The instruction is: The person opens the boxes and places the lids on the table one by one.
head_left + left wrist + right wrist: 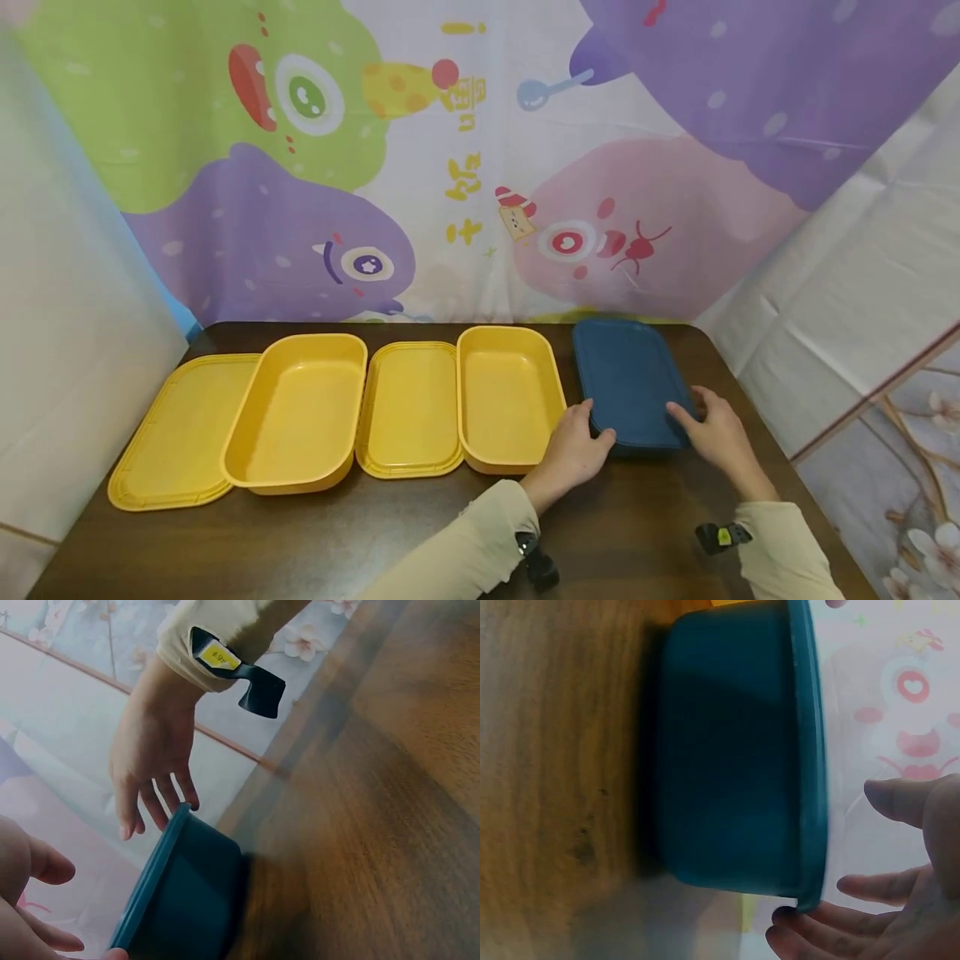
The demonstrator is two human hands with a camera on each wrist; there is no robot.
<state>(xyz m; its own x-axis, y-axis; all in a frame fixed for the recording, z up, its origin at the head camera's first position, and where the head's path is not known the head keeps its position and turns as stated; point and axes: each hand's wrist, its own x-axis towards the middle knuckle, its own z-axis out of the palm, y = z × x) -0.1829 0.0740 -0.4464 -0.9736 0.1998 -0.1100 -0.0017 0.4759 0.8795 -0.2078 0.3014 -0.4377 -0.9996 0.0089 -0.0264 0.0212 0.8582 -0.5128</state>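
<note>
A blue rectangular box with its lid on stands at the right of the table. My left hand is at its near left corner, the fingers spread and a fingertip at the rim in the left wrist view. At the right side is my right hand, its thumb held apart above the lid. In the right wrist view, the fingertips of that hand reach the rim of the blue box. Both hands look loosely spread rather than closed around it.
Left of the blue box stands a yellow box without a lid, close by my left hand. Further left come a yellow lid, a second yellow box and another yellow lid. A printed cloth hangs behind the table.
</note>
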